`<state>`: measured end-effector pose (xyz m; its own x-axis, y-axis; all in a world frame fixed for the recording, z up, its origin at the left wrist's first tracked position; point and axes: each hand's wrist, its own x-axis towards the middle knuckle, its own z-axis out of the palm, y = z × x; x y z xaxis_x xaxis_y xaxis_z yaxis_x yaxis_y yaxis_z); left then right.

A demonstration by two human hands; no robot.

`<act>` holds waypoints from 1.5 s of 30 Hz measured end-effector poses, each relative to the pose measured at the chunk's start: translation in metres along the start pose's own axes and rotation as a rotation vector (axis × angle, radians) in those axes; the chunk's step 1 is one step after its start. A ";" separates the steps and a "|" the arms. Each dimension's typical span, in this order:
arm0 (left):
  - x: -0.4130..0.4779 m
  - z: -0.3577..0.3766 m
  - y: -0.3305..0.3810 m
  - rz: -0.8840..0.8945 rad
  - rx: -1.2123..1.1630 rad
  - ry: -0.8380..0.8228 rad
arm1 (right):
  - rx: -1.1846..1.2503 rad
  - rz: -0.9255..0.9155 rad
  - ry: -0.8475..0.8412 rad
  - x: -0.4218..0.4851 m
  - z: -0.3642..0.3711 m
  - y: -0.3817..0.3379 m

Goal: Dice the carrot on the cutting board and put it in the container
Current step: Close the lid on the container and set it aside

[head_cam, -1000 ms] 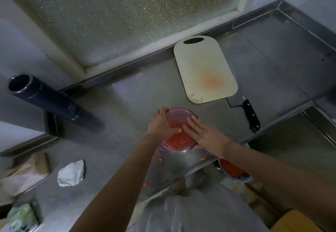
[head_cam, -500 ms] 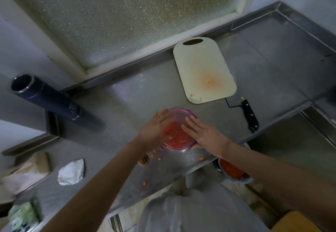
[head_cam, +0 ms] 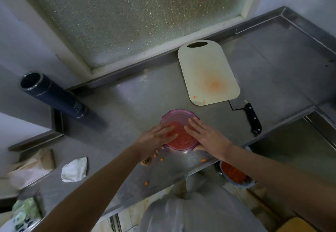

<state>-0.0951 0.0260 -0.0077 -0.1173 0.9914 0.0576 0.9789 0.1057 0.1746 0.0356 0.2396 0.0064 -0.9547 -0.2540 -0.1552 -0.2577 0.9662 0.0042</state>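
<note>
- The diced carrot (head_cam: 179, 140) is inside the round purple container (head_cam: 179, 117), which stands on the steel counter (head_cam: 127, 108) near its front edge.
- The left hand (head_cam: 154, 138) lies flat on the container's top, fingers straight and close together.
- The right hand (head_cam: 207, 137) lies flat on the other side, fingers straight and a little apart.
- Some loose carrot bits (head_cam: 161, 159) lie on the counter just in front of the container.
- The cutting board (head_cam: 207, 71) is behind it, stained orange.
- A knife (head_cam: 252, 117) lies beside the board, its blade partly under it.
- A dark cylinder (head_cam: 52, 95) stands far left.
</note>
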 end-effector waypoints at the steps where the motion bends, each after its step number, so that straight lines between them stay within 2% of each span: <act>1: -0.002 0.004 0.000 -0.010 -0.030 0.018 | 0.003 0.005 -0.003 0.000 0.001 0.000; 6: -0.009 0.012 0.001 -0.068 -0.090 -0.129 | 0.007 0.000 0.017 0.001 0.004 0.001; 12: 0.008 -0.010 0.009 -0.085 -0.137 0.114 | 0.167 0.070 0.007 -0.007 0.001 -0.002; 14: 0.012 -0.014 0.008 -0.249 -0.276 0.163 | 0.271 0.056 -0.046 -0.012 0.002 -0.001; 17: 0.017 -0.015 0.008 -0.743 -0.418 0.167 | 0.553 0.109 -0.023 -0.018 -0.009 0.004; 19: 0.023 -0.015 0.013 -1.017 -0.516 0.174 | 0.738 0.217 0.084 -0.019 -0.011 0.007; 21: 0.028 -0.012 0.016 -1.168 -0.633 0.141 | 0.795 0.409 0.144 -0.016 -0.008 0.007; 23: 0.033 -0.009 0.021 -1.235 -0.757 0.146 | 0.753 0.556 0.107 -0.013 0.001 0.008; 25: 0.036 -0.007 0.030 -1.246 -0.847 0.196 | 0.730 0.628 0.015 -0.010 0.013 0.009; 29: 0.037 -0.007 0.039 -1.207 -0.893 0.254 | 0.680 0.641 -0.165 -0.001 0.029 0.010; 32: 0.033 -0.011 0.038 -1.225 -0.926 0.360 | 0.608 0.659 -0.240 0.004 0.035 0.005; 37: 0.012 -0.024 0.019 -1.401 -0.890 0.625 | 0.436 0.660 -0.241 0.014 0.030 -0.004; 41: -0.003 -0.026 -0.010 -1.605 -0.890 0.759 | 0.335 0.673 -0.290 0.015 0.020 -0.011; 45: -0.005 -0.025 -0.023 -1.800 -0.980 0.858 | 0.249 0.632 -0.064 0.020 0.023 -0.013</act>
<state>-0.1216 0.0168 0.0129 -0.8196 -0.3673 -0.4396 -0.5450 0.2635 0.7959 0.0229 0.2234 -0.0201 -0.8979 0.3581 -0.2559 0.3957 0.9114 -0.1129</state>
